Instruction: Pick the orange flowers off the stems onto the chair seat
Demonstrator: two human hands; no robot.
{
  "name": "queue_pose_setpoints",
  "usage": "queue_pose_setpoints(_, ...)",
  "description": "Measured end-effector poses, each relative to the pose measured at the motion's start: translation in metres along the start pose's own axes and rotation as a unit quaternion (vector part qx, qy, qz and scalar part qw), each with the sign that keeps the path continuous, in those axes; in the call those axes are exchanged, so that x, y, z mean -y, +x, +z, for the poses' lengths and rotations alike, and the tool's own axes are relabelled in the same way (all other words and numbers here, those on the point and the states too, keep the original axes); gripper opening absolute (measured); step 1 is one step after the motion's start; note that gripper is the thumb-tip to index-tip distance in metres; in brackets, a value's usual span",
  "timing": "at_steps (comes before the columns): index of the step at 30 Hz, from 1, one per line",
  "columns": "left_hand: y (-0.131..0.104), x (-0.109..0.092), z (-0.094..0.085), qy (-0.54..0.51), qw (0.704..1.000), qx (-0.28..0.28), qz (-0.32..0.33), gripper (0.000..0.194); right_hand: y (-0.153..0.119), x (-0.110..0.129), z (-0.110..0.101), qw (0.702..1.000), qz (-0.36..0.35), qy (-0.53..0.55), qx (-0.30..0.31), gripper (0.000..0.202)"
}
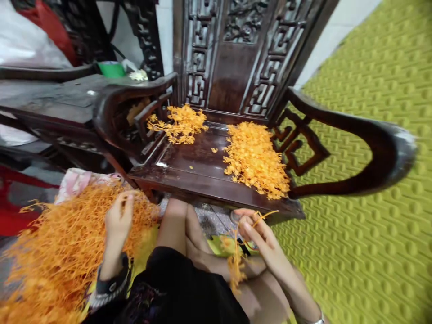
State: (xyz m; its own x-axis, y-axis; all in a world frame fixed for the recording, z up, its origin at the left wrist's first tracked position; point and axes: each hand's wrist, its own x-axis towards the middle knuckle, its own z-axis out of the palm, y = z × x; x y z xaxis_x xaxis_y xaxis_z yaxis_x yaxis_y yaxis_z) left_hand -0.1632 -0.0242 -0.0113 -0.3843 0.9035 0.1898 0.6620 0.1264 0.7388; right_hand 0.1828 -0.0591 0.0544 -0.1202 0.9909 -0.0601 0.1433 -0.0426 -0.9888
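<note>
My right hand [254, 231] is closed on a thin orange strand, in front of the chair seat's right part. A cluster of orange pieces [236, 265] hangs below its fingers over my legs. My left hand [119, 216] is over the right side of a big heap of tangled orange strands [60, 238]; its fingers are bent close together, and whether they hold anything is too small to tell. On the dark wooden chair seat [189, 173] lie a dense orange pile [254, 157] at the right and a smaller loose one [185, 123] at the back left.
Curved armrests [364, 148] flank the seat, with a carved backrest [232, 67] behind. A dark side table [64, 99] at the left bears a green roll [112, 69]. Yellow textured padding [354, 252] covers the right side. A red object [16, 202] stands at the far left.
</note>
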Motion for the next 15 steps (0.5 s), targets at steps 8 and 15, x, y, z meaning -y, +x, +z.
queue_pose_setpoints(8, -0.017, 0.076, -0.025, 0.241, 0.945, -0.14, -0.168, 0.057, 0.051, -0.017, 0.021, 0.994, 0.0, 0.111, -0.003, 0.026)
queue_pose_setpoints(15, -0.022, -0.087, 0.016, -0.208, 0.939, 0.152, 0.227, 0.066, 0.036, 0.004, 0.035, 0.996, -0.055, 0.07, 0.0, 0.021)
